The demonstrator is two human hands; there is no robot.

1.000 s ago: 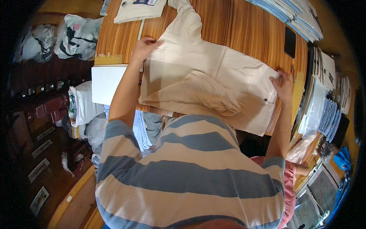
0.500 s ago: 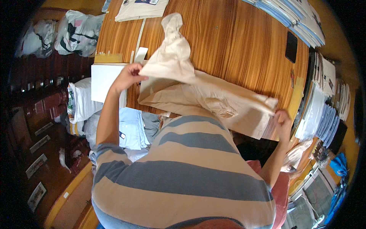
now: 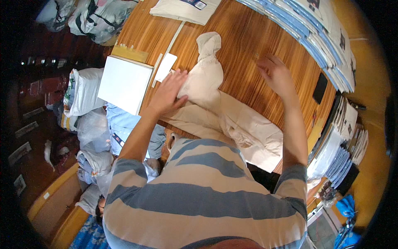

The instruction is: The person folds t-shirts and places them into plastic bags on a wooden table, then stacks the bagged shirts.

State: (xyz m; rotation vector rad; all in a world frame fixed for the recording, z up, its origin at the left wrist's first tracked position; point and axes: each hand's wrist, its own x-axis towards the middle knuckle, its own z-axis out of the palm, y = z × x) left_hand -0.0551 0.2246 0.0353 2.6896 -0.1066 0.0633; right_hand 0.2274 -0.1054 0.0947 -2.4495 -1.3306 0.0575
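Observation:
A cream long-sleeved shirt (image 3: 253,130) lies partly folded at the table's near edge, against my body. One sleeve (image 3: 207,76) stretches away from me over the wood, its cuff at the far end. My left hand (image 3: 170,93) rests flat on the left side of the sleeve's base, fingers spread. To the right and farther off, my right hand (image 3: 273,72) hovers over the table with nothing in it. Its fingers are somewhat blurred but look loosely apart, away from the shirt. A white card (image 3: 166,67) lies just beyond my left fingertips.
White sheets (image 3: 125,85) are stacked at the table's left edge. A folded cream garment (image 3: 186,11) lies at the far side. Bagged shirts (image 3: 306,33) pile up far right, near a black phone (image 3: 320,88). More folded clothes (image 3: 338,164) stand beyond the right edge.
My right hand has let go of the shirt's right end and moved up and left above the table. My left hand has gone from pinching the edge to lying flat on the cloth.

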